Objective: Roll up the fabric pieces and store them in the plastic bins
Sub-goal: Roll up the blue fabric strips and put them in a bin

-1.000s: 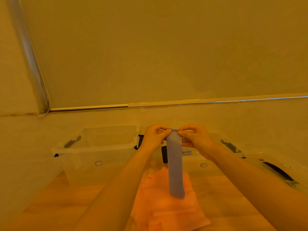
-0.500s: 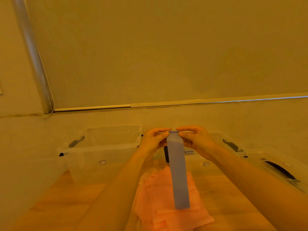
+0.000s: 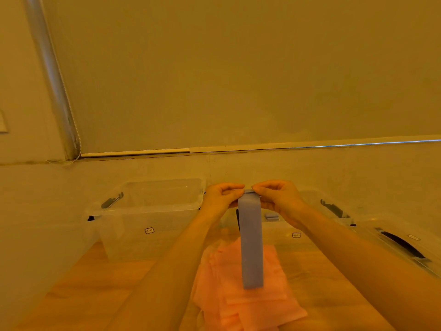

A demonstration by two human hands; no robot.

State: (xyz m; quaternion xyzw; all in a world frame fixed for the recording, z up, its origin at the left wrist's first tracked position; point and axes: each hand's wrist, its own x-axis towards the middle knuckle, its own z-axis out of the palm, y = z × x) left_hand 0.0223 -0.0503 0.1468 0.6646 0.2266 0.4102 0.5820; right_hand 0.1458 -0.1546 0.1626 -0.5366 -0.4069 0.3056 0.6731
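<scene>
While both hands pinch its top, the grey-blue fabric strip (image 3: 251, 244) hangs flat.

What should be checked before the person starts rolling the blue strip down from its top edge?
1. Left hand pinches the top edge of the blue fabric strip: ok.
2. Right hand pinches the same edge from the other side: ok.
3. Strip hangs straight, no twist showing: ok.
4. Strip's lower end hangs free of the pink fabric pile: cannot tell; it overlaps the pile in this view.
5. Left clear plastic bin is open, lid off: ok.
6. Right clear plastic bin has room: cannot tell; the forearm hides much of it, though one small bluish roll shows inside.
</scene>
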